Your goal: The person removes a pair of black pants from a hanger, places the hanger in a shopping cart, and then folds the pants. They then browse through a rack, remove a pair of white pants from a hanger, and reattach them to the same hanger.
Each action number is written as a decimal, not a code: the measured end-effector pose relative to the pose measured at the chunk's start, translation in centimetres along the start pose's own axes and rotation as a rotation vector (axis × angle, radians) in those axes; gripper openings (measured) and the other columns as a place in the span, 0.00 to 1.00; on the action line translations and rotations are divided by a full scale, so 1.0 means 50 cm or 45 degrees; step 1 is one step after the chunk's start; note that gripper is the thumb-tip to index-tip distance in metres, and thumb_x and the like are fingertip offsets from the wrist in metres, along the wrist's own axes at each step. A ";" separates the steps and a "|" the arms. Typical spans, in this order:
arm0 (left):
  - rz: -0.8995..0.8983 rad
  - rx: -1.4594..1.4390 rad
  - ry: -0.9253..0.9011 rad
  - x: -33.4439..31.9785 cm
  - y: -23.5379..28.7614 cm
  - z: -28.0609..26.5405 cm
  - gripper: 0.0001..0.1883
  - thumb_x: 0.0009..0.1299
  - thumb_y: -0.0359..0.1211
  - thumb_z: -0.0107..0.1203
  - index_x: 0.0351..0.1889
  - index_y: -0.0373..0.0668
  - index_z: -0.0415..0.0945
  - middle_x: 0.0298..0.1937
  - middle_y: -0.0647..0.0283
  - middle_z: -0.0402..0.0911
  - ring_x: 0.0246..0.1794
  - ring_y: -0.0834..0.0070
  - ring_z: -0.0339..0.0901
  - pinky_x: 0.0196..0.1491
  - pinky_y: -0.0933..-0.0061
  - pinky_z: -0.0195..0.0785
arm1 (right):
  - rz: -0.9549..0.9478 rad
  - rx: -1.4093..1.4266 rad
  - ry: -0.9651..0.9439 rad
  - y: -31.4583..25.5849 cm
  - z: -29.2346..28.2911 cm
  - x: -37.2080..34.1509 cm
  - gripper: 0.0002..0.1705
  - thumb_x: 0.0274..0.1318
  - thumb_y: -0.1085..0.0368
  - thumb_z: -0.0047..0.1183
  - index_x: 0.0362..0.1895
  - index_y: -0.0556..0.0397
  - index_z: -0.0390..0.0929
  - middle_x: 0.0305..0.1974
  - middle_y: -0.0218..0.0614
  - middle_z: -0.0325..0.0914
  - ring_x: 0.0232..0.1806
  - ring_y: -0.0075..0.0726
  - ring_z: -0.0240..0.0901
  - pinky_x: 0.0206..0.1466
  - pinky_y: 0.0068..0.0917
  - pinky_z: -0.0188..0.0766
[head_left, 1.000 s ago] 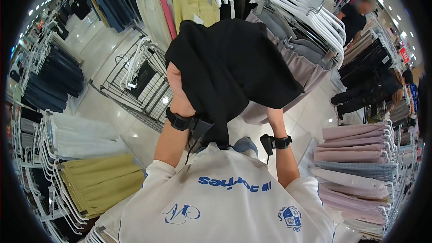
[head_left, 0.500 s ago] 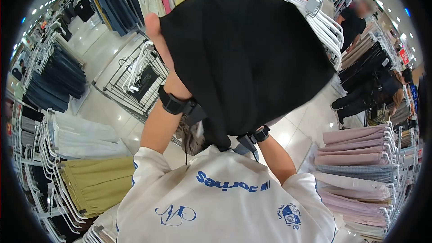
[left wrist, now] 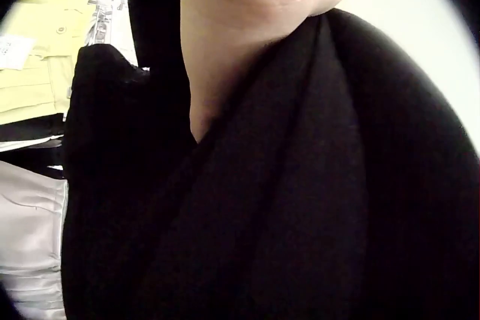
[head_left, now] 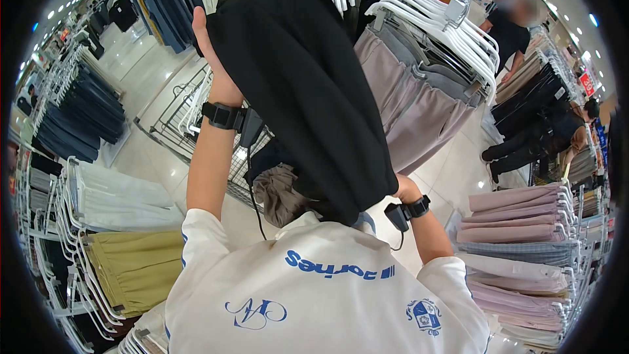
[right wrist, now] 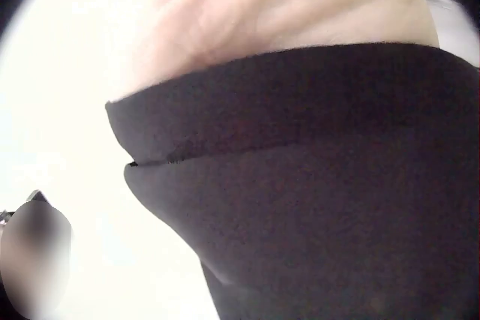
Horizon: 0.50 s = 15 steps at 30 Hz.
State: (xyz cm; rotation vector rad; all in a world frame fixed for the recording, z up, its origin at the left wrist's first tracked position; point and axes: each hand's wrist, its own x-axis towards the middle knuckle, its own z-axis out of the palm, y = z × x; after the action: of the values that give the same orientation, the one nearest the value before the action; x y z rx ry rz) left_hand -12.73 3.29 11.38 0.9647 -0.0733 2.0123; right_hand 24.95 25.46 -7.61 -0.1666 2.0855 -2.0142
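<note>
Black garment (head_left: 301,92), spread wide half a second ago, now hangs in a narrower diagonal, baring mauve trousers (head_left: 409,92) and white hangers (head_left: 452,46) behind. At far left, dark blue garments (head_left: 78,115) crowd a rack; below, white garments (head_left: 124,196) and olive trousers (head_left: 137,269) edge an aisle. Tiled floor (head_left: 128,69) lies open between the blue rack and a wire cart (head_left: 170,124), which stands behind the person's left forearm (head_left: 209,170). The left hand (head_left: 223,82), thumb straight, supports the garment's upper end; cloth covers its fingers, so whether they grip cannot be told. Beneath the drape, crumpled taupe cloth (head_left: 282,193) shows near the person's white shirt (head_left: 327,308). At center, the black garment slants between both hands, in front of the mauve trousers. The right hand (head_left: 407,189) meets its lower end, fingers hidden, grip unclear. Beyond that hand, a floor strip runs toward folded pink garments (head_left: 514,213), whose rack bounds the right side. Two people in black (head_left: 514,33) occupy the space farther back.
</note>
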 end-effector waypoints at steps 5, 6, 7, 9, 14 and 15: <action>0.096 0.155 0.189 0.000 0.036 -0.071 0.31 0.75 0.58 0.45 0.55 0.39 0.78 0.53 0.56 0.83 0.51 0.64 0.80 0.59 0.64 0.72 | 0.433 -0.141 -0.261 -0.049 0.085 -0.007 0.30 0.66 0.55 0.53 0.65 0.63 0.69 0.62 0.35 0.74 0.59 0.29 0.68 0.62 0.25 0.66; 0.091 0.153 0.190 -0.001 0.042 -0.084 0.31 0.75 0.58 0.45 0.55 0.39 0.78 0.53 0.56 0.83 0.51 0.64 0.80 0.59 0.64 0.72 | 0.415 -0.122 -0.216 -0.097 0.121 0.002 0.30 0.68 0.54 0.49 0.65 0.64 0.69 0.62 0.36 0.74 0.59 0.28 0.67 0.62 0.25 0.64; 0.072 0.140 0.149 -0.003 0.047 -0.094 0.31 0.76 0.58 0.44 0.55 0.38 0.78 0.53 0.55 0.83 0.52 0.63 0.80 0.60 0.64 0.71 | 0.507 -0.163 -0.282 -0.092 0.134 0.013 0.30 0.70 0.52 0.46 0.65 0.64 0.68 0.63 0.37 0.73 0.60 0.28 0.67 0.64 0.25 0.63; 0.050 0.126 0.110 -0.005 0.061 -0.105 0.31 0.76 0.57 0.43 0.54 0.37 0.78 0.54 0.54 0.82 0.52 0.61 0.80 0.61 0.63 0.71 | 0.448 -0.100 -0.005 -0.051 0.170 0.010 0.25 0.67 0.55 0.52 0.60 0.59 0.75 0.48 0.29 0.79 0.45 0.23 0.71 0.49 0.22 0.71; 0.080 0.288 0.206 -0.026 0.087 -0.096 0.35 0.75 0.60 0.43 0.53 0.34 0.78 0.54 0.55 0.82 0.52 0.62 0.79 0.62 0.64 0.69 | 0.594 -0.059 -0.032 -0.104 0.149 -0.015 0.31 0.73 0.54 0.43 0.71 0.62 0.61 0.69 0.36 0.66 0.62 0.27 0.65 0.64 0.25 0.64; 0.080 0.290 0.213 -0.034 0.097 -0.096 0.35 0.75 0.60 0.43 0.53 0.34 0.78 0.54 0.55 0.82 0.52 0.62 0.79 0.62 0.64 0.69 | 0.702 -0.073 0.107 -0.102 0.145 -0.022 0.32 0.73 0.54 0.43 0.72 0.61 0.59 0.69 0.36 0.64 0.63 0.27 0.65 0.65 0.26 0.64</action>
State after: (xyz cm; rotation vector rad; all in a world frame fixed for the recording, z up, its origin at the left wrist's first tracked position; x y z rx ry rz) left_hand -18.62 1.02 8.34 0.9391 0.2236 2.1850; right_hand 27.40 18.49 -2.60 0.4434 1.9544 -1.6483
